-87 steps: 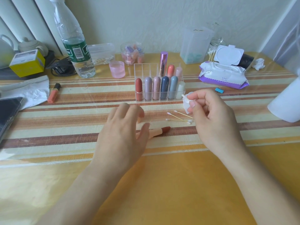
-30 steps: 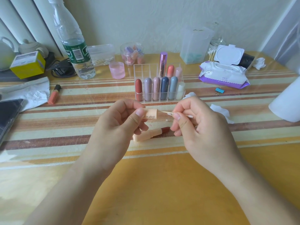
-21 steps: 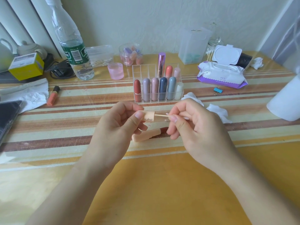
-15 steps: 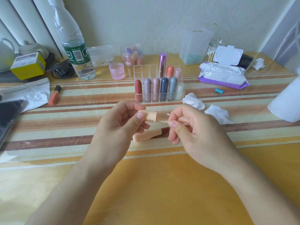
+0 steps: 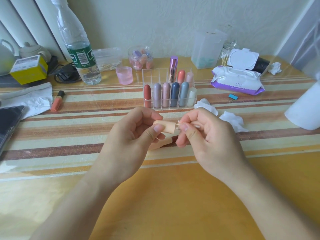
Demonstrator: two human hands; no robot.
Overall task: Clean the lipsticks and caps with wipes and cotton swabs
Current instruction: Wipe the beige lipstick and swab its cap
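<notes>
Left hand (image 5: 129,135) gripping peach lipstick cap (image 5: 165,126) between thumb and fingers, right hand (image 5: 206,135) pinching cotton swab (image 5: 178,125), swab tip at cap opening, lipstick body (image 5: 160,144) lying on table (image 5: 173,196) beneath.

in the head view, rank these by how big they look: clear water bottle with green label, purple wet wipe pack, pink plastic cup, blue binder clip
1-2. clear water bottle with green label, purple wet wipe pack: too close to rank
3. pink plastic cup
4. blue binder clip
</notes>
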